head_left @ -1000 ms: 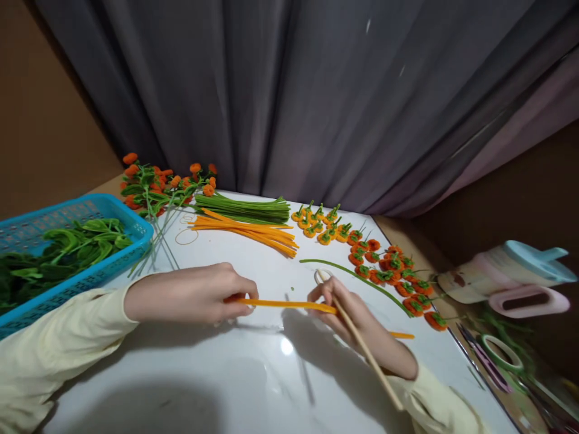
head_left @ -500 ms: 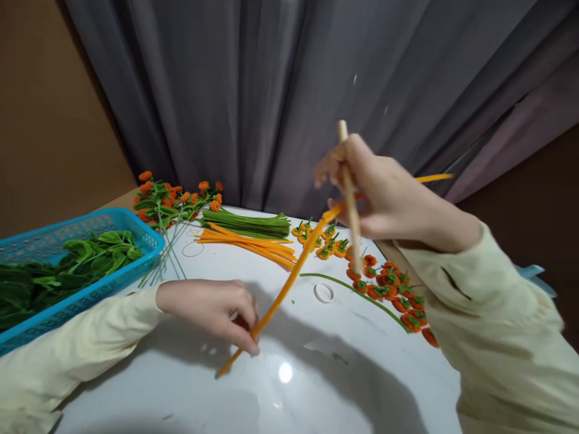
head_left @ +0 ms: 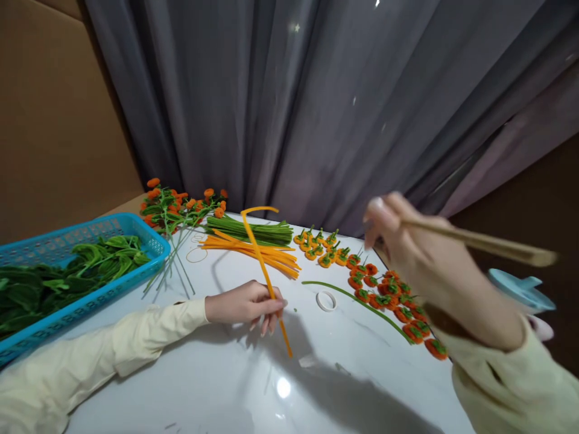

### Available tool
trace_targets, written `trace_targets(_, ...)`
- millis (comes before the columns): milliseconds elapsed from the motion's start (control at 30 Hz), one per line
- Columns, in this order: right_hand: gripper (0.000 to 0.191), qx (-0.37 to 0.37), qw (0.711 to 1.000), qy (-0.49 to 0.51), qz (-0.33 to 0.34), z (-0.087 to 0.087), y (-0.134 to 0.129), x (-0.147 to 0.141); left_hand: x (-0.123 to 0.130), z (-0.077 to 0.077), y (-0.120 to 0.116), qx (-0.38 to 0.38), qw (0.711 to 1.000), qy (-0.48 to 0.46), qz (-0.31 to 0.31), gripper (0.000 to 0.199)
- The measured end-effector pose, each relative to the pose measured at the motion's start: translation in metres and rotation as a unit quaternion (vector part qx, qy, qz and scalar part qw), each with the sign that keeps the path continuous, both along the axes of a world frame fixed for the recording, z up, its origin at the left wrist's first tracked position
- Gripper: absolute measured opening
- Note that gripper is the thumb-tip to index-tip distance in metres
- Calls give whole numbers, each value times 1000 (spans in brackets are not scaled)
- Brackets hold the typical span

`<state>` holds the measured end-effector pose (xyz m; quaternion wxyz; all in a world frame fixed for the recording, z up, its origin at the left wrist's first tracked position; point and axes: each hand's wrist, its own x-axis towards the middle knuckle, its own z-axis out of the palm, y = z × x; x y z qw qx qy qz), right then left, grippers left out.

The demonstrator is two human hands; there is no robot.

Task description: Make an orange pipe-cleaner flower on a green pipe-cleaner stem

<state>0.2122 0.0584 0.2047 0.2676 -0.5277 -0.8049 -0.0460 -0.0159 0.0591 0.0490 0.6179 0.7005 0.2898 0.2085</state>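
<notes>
My left hand (head_left: 251, 303) pinches an orange pipe-cleaner stem (head_left: 262, 259) over the white table; its upper end bends sharply to the right. Raised at the right, my right hand (head_left: 416, 253) is closed on a wooden stick (head_left: 488, 244) that points right. Behind my left hand lie a bundle of orange stems (head_left: 248, 252) and a bundle of green stems (head_left: 251, 230). One green stem (head_left: 357, 299) curves across the table beside a white ring of tape (head_left: 326, 301).
A blue basket (head_left: 160, 246) of green leaves stands at the left. Orange flowers (head_left: 181, 205) lie at the back left. Small yellow pieces (head_left: 325, 259) and red-orange pieces (head_left: 389, 289) with green tops line the right edge. A light blue object (head_left: 520, 289) is beyond.
My right hand has let go of the orange stem and moved right, the stick swinging from upright to nearly level. My left hand has moved right and up, and the stem's top now shows a bend.
</notes>
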Motion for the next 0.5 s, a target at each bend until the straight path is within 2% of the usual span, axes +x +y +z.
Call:
trace_targets(100,43,-138,986,12,94,-48,-12,17,2,-8,1,-12,999,-20,27,38)
trace_targets(167,36,-253,954,77,140,-79,-15,24,2,-13,1,-23,998,-41,43,40)
trace_targets(267,42,-455,850,229,132,-120,-19,25,2,-22,0,-60,993,-84,55,43)
trace_targets(367,54,-546,775,291,128,-150,-22,19,4,-32,0,-99,986,-117,65,41)
trace_targets(500,46,-642,681,304,175,-173,-24,9,8,-42,-1,-134,977,-138,94,36)
